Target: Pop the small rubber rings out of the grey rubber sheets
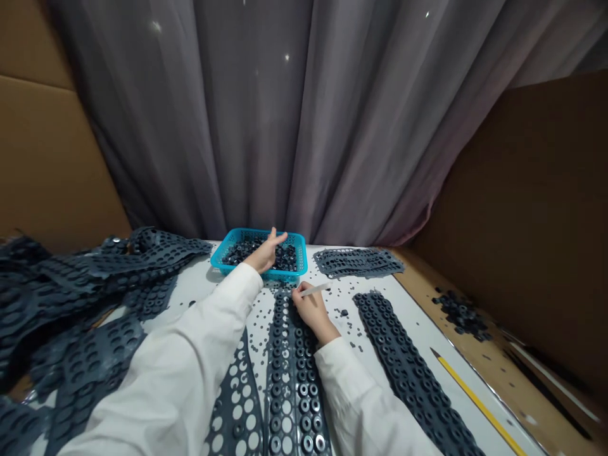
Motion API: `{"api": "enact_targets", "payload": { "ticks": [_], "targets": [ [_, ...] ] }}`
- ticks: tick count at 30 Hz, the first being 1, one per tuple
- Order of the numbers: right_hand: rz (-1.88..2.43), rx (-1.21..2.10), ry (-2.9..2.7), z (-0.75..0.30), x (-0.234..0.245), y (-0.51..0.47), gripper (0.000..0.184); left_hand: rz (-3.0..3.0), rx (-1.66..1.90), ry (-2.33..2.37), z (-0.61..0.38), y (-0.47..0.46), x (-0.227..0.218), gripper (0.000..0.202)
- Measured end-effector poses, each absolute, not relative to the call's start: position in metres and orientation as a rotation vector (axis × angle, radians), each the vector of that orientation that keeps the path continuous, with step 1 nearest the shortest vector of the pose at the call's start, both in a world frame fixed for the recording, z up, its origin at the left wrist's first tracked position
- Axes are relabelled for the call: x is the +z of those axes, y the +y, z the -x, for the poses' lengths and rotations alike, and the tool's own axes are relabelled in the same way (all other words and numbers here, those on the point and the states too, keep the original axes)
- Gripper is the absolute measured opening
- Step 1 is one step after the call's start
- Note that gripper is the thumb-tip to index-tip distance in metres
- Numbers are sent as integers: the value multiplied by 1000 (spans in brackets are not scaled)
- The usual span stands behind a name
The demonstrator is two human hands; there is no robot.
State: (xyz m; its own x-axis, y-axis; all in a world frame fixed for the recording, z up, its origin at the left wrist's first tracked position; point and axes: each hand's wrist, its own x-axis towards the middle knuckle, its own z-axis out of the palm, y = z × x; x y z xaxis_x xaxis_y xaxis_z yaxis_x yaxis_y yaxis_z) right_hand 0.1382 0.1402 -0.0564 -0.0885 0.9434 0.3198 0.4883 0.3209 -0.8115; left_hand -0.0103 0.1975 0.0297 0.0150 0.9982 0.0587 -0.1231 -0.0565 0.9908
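My left hand (pixel 266 251) reaches over the blue plastic basket (pixel 219 254), fingers spread above the small dark rubber rings (pixel 289 256) heaped inside it. My right hand (pixel 311 311) rests on a long dark rubber strip (pixel 291 373) studded with rings, lying lengthwise on the white table. Its fingers are closed around a thin pale stick-like tool (pixel 315 289) that points right. Both arms wear white sleeves.
Punched-out rubber sheets (pixel 85 297) pile up at the left. Another ring strip (pixel 408 367) lies to the right, a flat sheet (pixel 356 261) behind it. Loose rings (pixel 460 313) and a yellow pencil (pixel 475 399) sit near the right edge. Grey curtain and cardboard walls enclose the table.
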Motion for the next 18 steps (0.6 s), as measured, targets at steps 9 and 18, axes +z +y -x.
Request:
{"api": "enact_targets", "payload": {
  "ticks": [9, 18],
  "targets": [
    [1267, 649, -1637, -130, -55, 136, 24, -2279, 755, 1163, 30, 131, -13, 13],
    [1347, 667, -1654, -126, -60, 136, 27, -2466, 561, 1350, 31, 139, -37, 29]
  ]
}}
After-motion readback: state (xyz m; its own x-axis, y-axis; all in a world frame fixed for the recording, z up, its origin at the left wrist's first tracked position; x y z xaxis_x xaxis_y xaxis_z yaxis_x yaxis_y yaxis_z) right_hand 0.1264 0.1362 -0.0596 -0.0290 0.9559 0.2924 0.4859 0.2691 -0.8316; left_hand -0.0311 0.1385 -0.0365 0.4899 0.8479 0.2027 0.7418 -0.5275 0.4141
